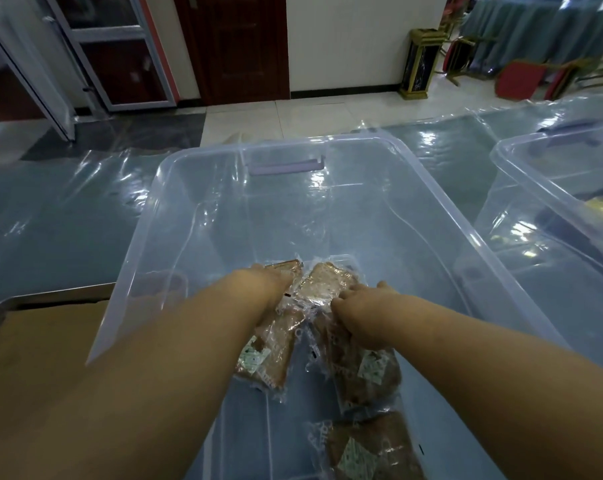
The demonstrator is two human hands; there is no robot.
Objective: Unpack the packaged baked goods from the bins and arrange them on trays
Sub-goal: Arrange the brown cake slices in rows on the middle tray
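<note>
**Both hands down in the bin, film packets ready to slip**

I have both arms reaching forward and down into the clear bin (327, 216), forearms nearly parallel, wrists bent so the hands drop to its floor. The baked goods are all in there: five film-wrapped brown slices, none on the tray (61, 295), which sits outside the bin's left wall with its brown paper liner (51, 341) bare where I can see it.

My right hand (362, 317) has its fingers curled over the near edge of the far packet (327, 284), bunching the film. My left hand (272, 282) lies over the left packet (272, 351), its tips reaching the corner packet (286, 266). The back of the hand hides those fingers, so I cannot tell whether they pinch or only press.

My worries:

- The film looks slick and loose. A grip on wrapper alone could let a slice slide out as I lift.
- The packets overlap. Pulling one may drag the right packet (369, 372) along, then drop it partway.
- The bin walls look high. A packet dangling from the hand could catch the left rim on the way to the tray.
- Squeezing hard to stop slips could crush the bread.

The near packet (369, 448) lies apart from both hands.
</note>
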